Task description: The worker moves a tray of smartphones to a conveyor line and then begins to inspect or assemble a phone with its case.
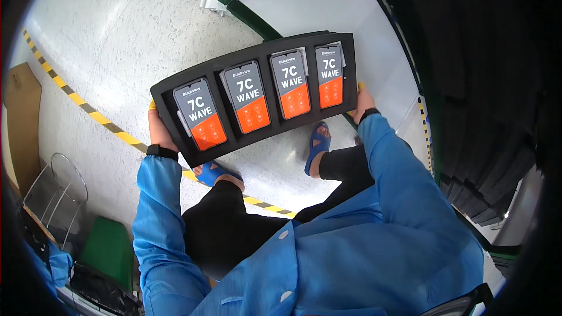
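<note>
A black foam tray (266, 136) with a row of compartments is held out in front of me, tilted with its right end higher in the view. In each compartment lies a smartphone, from the leftmost phone (200, 115) to the rightmost phone (330, 76), all with a grey and orange printed screen face. White edges show beside some of them. My left hand (161, 131) is closed on the tray's left end, and my right hand (364, 103) grips the right end. Yellow covers show on some fingertips. The fingers under the tray are hidden.
At the upper right stands a white-topped surface (328, 3) with a dark green frame and a caster (215, 6). Black stacked layers (486, 140) rise on the right. Yellow-black tape (105, 122) crosses the floor. Cardboard (22, 123), a wire frame (69, 184) and a green panel (108, 251) are left.
</note>
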The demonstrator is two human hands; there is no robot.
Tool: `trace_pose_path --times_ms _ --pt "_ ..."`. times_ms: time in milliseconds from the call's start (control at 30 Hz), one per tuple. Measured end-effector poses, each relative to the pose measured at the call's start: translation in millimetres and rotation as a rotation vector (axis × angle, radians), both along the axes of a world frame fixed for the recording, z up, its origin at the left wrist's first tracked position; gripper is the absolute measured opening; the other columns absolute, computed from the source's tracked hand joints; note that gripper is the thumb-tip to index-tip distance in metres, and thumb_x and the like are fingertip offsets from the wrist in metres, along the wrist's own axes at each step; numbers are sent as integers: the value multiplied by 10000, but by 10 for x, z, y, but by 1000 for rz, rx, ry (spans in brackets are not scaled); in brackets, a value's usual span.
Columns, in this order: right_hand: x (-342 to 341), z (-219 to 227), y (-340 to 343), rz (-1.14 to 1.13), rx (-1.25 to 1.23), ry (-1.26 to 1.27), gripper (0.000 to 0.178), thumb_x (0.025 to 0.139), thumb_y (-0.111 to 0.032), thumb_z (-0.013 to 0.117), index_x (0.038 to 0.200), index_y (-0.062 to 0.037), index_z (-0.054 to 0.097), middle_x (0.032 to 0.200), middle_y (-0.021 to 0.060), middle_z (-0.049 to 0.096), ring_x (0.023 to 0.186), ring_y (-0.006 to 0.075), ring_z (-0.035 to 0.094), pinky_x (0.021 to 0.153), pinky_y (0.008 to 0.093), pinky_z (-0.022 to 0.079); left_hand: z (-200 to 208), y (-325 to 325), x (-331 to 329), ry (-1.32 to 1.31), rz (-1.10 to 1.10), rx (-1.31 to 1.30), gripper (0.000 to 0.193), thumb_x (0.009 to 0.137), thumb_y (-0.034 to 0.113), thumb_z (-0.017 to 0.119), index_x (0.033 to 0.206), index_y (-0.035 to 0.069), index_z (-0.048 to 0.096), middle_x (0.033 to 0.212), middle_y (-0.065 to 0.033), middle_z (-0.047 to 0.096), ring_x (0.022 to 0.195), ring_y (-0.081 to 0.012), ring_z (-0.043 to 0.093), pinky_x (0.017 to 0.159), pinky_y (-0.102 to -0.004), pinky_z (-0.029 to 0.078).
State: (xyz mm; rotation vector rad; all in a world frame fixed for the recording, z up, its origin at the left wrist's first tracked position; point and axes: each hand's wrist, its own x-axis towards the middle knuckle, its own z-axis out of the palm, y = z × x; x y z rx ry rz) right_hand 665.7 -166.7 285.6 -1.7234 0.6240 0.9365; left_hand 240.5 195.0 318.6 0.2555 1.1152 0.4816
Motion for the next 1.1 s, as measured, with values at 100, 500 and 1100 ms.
trace_pose_path --times_ms 100,500,1100 --pt "-456 -192 -330 -67 108 63 475 1045 -485 408 1186 -92 636 1054 99 697 902 289 667 773 485 537 31 -13 -15 45 -10 11 551 1011 523 404 1216 83 663 1144 -112 722 991 -266 701 889 -382 567" --pt "-1286 205 384 -339 383 124 323 973 -434 578 1106 -149 650 1017 18 658 912 194 605 888 379 497 461 -78 81 138 -43 -18 527 1025 487 373 1223 85 651 1148 -114 719 992 -265 700 903 -372 561" --pt "-699 763 1197 -93 345 140 606 1005 -558 387 1361 -73 464 1371 106 466 1269 312 463 1129 542 304 133 -528 1103 13 117 70 594 1014 545 454 1350 67 560 1294 -102 644 1151 -257 622 1033 -393 484"
